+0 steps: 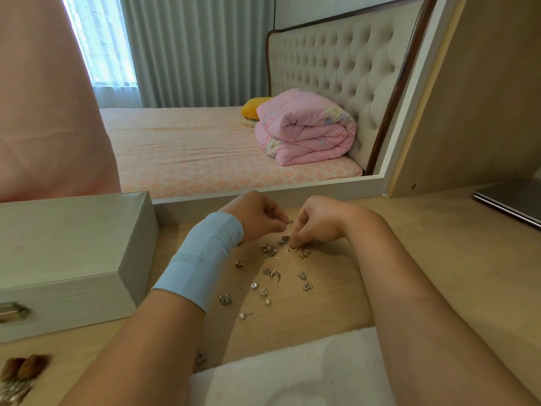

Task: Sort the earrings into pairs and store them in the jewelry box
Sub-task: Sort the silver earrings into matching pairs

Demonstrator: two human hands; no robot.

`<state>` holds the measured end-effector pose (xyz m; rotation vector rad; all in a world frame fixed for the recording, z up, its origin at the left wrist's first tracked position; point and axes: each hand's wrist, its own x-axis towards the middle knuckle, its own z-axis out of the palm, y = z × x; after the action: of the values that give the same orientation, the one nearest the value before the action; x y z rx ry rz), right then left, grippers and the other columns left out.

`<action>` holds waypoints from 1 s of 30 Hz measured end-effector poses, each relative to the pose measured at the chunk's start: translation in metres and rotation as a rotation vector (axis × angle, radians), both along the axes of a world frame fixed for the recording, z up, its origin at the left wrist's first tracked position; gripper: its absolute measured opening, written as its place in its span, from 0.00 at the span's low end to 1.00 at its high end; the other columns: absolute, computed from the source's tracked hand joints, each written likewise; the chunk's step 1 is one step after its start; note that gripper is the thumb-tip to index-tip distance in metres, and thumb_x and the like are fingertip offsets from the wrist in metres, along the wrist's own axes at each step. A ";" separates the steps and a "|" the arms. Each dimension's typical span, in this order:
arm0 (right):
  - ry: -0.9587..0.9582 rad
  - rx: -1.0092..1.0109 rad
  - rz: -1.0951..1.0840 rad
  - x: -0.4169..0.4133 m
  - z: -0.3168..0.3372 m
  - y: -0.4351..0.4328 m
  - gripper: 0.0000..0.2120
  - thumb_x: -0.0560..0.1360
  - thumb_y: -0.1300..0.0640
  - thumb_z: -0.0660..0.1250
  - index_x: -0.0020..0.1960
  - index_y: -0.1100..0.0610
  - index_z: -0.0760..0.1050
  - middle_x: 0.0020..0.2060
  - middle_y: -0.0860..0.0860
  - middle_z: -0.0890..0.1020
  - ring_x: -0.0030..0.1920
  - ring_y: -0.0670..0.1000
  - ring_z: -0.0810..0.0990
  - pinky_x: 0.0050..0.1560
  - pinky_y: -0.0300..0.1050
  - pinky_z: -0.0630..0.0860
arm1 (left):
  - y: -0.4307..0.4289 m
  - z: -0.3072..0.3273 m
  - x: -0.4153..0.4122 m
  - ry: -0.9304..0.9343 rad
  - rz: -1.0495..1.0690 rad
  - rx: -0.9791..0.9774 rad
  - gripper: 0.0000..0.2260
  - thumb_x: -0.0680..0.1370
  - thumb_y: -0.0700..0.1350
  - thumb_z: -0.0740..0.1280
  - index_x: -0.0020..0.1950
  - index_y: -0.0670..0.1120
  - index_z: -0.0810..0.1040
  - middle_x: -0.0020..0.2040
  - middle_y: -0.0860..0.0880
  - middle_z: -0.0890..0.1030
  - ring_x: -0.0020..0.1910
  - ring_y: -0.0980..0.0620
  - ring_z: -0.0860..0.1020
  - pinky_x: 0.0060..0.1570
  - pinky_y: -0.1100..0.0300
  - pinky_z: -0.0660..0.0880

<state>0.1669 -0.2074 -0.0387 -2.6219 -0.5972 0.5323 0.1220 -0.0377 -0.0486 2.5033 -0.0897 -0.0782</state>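
The left hand [257, 218] pinched a silver stud [290, 221], the right hand [320, 221] a gold hoop [292, 248]; both seemed light, slippery, best nipped by the post

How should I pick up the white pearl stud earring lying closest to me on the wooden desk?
Pinch the round bead of the white pearl stud earring from above, thumb and forefinger on either side. Its thin post lies flat on the light wooden desk, pointing right, so probably too low to catch; the bead stands higher.
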 end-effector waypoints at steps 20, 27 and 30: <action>0.070 0.590 -0.045 -0.001 0.017 -0.005 0.10 0.76 0.57 0.73 0.57 0.56 0.79 0.38 0.50 0.88 0.24 0.47 0.75 0.25 0.37 0.61 | 0.017 0.016 -0.007 -0.054 0.067 -0.307 0.05 0.74 0.46 0.75 0.48 0.50 0.84 0.39 0.51 0.85 0.31 0.60 0.79 0.30 0.67 0.72; 0.082 -0.087 0.060 0.006 0.016 -0.013 0.12 0.67 0.64 0.80 0.43 0.47 0.87 0.36 0.44 0.86 0.35 0.48 0.75 0.39 0.44 0.74 | 0.035 0.026 -0.006 -0.132 0.145 -0.282 0.04 0.76 0.43 0.72 0.48 0.50 0.84 0.43 0.48 0.84 0.31 0.58 0.78 0.26 0.73 0.69; 0.117 -0.163 0.072 0.004 0.011 -0.006 0.13 0.66 0.62 0.81 0.45 0.46 0.87 0.35 0.41 0.85 0.41 0.47 0.78 0.44 0.41 0.76 | 0.034 0.026 -0.007 -0.105 0.135 -0.269 0.04 0.76 0.42 0.72 0.46 0.51 0.83 0.43 0.50 0.84 0.32 0.57 0.78 0.25 0.73 0.69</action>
<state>0.1707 -0.2132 -0.0282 -2.7050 -0.6364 0.7815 0.1149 -0.0037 -0.0228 2.2373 0.0248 0.1142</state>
